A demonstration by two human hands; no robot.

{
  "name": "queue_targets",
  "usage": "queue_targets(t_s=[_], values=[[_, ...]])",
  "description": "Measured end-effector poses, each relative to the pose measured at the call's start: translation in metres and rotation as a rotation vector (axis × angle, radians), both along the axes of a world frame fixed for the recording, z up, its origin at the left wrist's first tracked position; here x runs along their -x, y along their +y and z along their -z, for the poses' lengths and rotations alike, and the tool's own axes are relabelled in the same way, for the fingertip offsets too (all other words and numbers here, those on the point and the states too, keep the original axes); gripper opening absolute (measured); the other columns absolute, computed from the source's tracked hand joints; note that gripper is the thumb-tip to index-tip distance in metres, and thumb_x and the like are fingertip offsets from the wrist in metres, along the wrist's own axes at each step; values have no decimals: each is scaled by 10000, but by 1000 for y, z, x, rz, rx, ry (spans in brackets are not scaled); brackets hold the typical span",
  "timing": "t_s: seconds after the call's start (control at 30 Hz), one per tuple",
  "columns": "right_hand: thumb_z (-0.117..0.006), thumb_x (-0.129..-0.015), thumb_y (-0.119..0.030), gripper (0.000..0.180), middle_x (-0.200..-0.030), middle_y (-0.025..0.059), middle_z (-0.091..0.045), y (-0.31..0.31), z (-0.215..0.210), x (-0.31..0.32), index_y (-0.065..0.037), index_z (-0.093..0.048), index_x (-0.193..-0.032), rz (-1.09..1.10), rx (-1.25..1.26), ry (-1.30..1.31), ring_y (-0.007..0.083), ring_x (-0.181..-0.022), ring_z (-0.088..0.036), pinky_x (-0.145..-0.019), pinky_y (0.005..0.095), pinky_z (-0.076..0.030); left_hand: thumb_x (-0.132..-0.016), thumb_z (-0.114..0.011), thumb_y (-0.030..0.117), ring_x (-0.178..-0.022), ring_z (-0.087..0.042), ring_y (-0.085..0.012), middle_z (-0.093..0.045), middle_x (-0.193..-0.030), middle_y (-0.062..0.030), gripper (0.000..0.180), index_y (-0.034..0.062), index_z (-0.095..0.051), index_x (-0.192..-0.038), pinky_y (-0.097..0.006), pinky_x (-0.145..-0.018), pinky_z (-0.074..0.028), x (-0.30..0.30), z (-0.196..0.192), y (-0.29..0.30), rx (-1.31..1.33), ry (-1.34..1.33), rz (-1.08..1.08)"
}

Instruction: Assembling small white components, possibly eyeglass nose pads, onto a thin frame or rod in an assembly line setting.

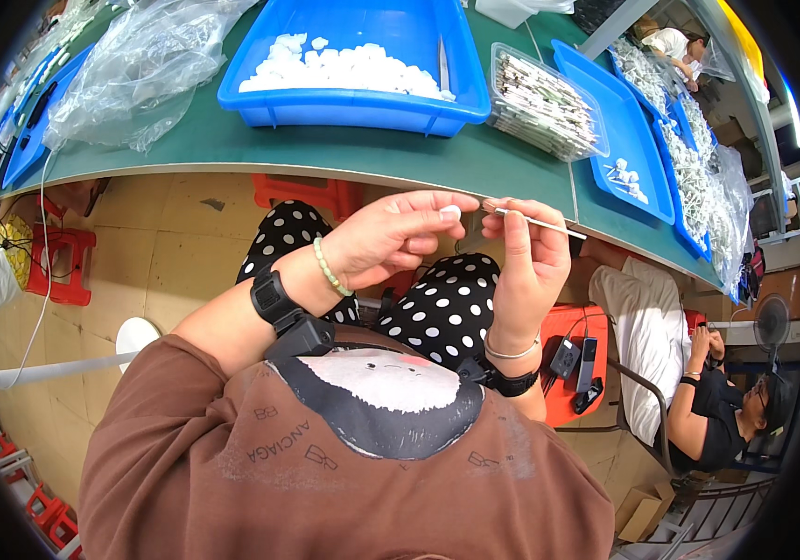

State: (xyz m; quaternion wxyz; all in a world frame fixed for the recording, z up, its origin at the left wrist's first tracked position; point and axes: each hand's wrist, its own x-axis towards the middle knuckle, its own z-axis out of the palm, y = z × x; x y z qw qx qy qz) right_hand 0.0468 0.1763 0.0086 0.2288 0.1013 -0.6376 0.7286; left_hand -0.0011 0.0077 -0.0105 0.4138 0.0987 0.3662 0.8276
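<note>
My right hand (pixel 531 266) pinches a thin white stick (pixel 554 227) between thumb and fingers, its long end pointing to the right. The stick's other end is at my fingertips and mostly hidden. My left hand (pixel 395 238) reaches to that end, index finger stretched and thumb drawn against it, the other fingers curled. Whatever sits between its fingertips is too small to make out. Both hands are above my lap, just short of the table edge. Beyond them, a clear plastic box (pixel 596 140) holds many similar thin sticks.
A blue bin (pixel 353 117) of small white pieces stands on the green table (pixel 185 140). To its right, a blue tray (pixel 610 177) carries several white-headed pieces. A plastic bag (pixel 139 75) lies at left. On a red stool (pixel 563 401) rest black devices; a seated person (pixel 699 411) is beside it.
</note>
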Motion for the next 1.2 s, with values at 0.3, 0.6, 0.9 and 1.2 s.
queue_targets(t_s=[0.3, 0.6, 0.9, 1.2], values=[[-537, -916, -4, 113, -1012, 129, -636, -5, 5, 0, 25, -533, -1025, -67, -24, 48, 139, -907, -618, -814, 239, -499, -960, -505, 224, -589, -322, 14, -541, -907, 53, 315, 50, -532, -1221, -97, -418, -243, -1, -8, -4, -41, 62, -65], [-537, -913, 8, 117, -1024, 116, -621, -9, 10, 0, 25, -536, -1028, 5, -73, 85, 118, -868, -598, -769, 224, -488, -968, -500, 248, -566, -300, 13, -568, -962, 39, 320, 54, -527, -1220, -105, -418, -225, -3, -2, 1, -77, 24, -65], [-530, -924, -22, 125, -1009, 113, -620, -8, 9, 2, 22, -532, -1041, 53, -65, 111, 117, -846, -596, -764, 230, -491, -948, -539, 169, -561, -316, 17, -579, -972, 17, 285, 107, -534, -1226, -96, -435, -249, -2, -2, 0, -48, 36, -68], [-518, -929, -13, 130, -1007, 122, -610, -11, 11, 2, 29, -514, -1051, -17, -12, 94, 129, -846, -605, -772, 236, -499, -952, -535, 185, -541, -307, 15, -598, -967, 3, 281, 130, -508, -1227, -113, -426, -245, -2, 0, 5, -54, 26, -83]])
